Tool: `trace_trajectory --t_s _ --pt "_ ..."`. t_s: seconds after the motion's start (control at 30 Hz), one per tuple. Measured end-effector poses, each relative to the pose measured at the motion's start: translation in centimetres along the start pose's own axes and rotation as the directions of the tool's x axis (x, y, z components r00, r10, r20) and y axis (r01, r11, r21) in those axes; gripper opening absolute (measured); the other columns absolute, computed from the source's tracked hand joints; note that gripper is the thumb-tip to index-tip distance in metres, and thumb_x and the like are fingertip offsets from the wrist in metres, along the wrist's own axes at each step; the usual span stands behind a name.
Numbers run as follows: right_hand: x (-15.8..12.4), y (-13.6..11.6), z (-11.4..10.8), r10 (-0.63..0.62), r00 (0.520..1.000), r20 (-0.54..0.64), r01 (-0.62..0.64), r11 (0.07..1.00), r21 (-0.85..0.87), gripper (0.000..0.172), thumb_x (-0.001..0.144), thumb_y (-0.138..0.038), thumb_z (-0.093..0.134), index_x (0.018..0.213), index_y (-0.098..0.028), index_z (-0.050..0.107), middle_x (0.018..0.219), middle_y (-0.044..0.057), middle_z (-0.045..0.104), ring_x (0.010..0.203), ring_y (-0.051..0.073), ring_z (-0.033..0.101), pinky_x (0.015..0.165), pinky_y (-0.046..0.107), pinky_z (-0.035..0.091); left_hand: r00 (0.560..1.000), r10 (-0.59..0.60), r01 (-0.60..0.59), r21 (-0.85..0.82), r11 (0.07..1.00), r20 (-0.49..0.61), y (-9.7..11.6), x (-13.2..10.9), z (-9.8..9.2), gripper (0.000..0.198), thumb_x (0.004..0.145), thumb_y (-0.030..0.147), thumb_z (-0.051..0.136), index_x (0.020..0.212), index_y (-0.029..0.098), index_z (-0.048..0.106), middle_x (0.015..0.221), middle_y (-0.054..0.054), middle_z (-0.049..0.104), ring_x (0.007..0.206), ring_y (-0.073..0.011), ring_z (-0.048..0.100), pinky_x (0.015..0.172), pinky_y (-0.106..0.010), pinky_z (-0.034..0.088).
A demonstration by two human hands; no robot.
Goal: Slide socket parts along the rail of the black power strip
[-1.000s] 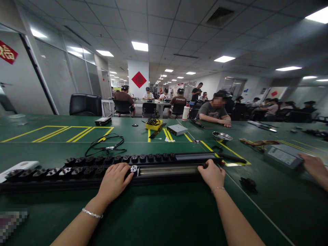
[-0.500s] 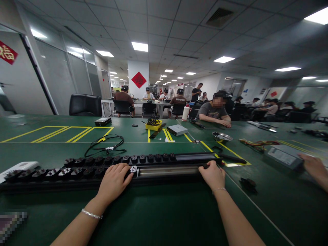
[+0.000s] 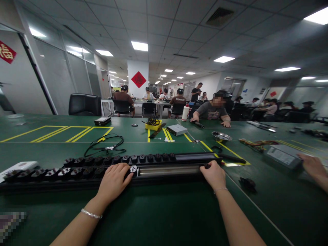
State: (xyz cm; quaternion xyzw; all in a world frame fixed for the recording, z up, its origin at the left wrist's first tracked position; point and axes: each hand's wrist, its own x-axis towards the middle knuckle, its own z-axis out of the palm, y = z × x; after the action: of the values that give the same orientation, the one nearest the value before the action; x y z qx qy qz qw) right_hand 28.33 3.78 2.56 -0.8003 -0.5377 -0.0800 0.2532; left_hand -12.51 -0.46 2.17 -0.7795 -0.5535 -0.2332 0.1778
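Two long black power strips lie side by side across the green table. My left hand [image 3: 114,181] rests palm down on the nearer strip [image 3: 166,172], fingers spread flat over its sockets near the middle. My right hand [image 3: 214,175] curls around that strip's right end, fingers wrapped on the end cap. The farther strip [image 3: 143,158] carries a row of several round sockets and lies just behind, untouched.
A black cable [image 3: 106,145] loops behind the strips. A yellow tray with wires [image 3: 153,125], a grey box [image 3: 176,129] and a metal bowl [image 3: 221,136] stand further back. At the right, another person's hand [image 3: 311,166] touches a grey power supply [image 3: 283,155]. A small black part [image 3: 247,183] lies nearby.
My hands and the strips stay put. The seated person across the table has moved an arm forward to a tool on the table.
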Motion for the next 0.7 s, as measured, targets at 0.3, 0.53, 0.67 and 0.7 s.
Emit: trace_trajectory --t_s 0.3,0.53,0.67,0.7 --pt "0.25 0.2 -0.47 -0.003 0.999 0.051 0.002 1.0 0.017 0.026 0.067 -0.038 0.048 0.081 -0.017 0.052 0.087 0.01 0.06 0.082 0.023 0.056 0.075 0.032 0.039 1.0 -0.006 0.006 -0.01 1.0 -0.008 0.02 0.02 -0.12 0.03 0.086 0.043 0.041 0.098 0.021 0.058 0.104 -0.006 0.062 0.098 -0.0218 0.055 0.086 -0.037 0.038" --pt "0.29 -0.02 -0.54 0.03 0.997 0.074 -0.031 0.999 0.01 0.026 0.067 -0.038 0.048 0.082 -0.017 0.052 0.088 0.01 0.06 0.083 0.023 0.057 0.076 0.033 0.039 1.0 0.003 -0.003 -0.017 1.0 -0.007 -0.02 0.01 -0.12 0.029 0.086 0.042 0.041 0.098 0.022 0.058 0.104 -0.007 0.062 0.098 -0.0219 0.055 0.086 -0.037 0.038" --pt "0.29 -0.05 -0.52 0.035 0.996 0.085 -0.037 0.999 0.013 0.028 0.067 -0.039 0.048 0.083 -0.017 0.052 0.089 0.01 0.06 0.086 0.023 0.056 0.081 0.035 0.038 1.0 -0.001 0.001 -0.014 1.0 -0.003 0.0 0.03 -0.13 0.029 0.086 0.043 0.041 0.098 0.022 0.057 0.104 -0.006 0.061 0.098 -0.0219 0.055 0.086 -0.037 0.038" --pt "0.28 -0.05 -0.49 0.04 0.996 0.084 -0.041 0.999 0.01 0.028 0.067 -0.04 0.047 0.082 -0.017 0.052 0.089 0.01 0.061 0.087 0.024 0.056 0.084 0.037 0.036 1.0 -0.003 0.003 -0.011 1.0 0.0 0.03 0.04 -0.15 0.029 0.086 0.042 0.041 0.098 0.021 0.057 0.104 -0.006 0.061 0.099 -0.0218 0.055 0.086 -0.037 0.038"
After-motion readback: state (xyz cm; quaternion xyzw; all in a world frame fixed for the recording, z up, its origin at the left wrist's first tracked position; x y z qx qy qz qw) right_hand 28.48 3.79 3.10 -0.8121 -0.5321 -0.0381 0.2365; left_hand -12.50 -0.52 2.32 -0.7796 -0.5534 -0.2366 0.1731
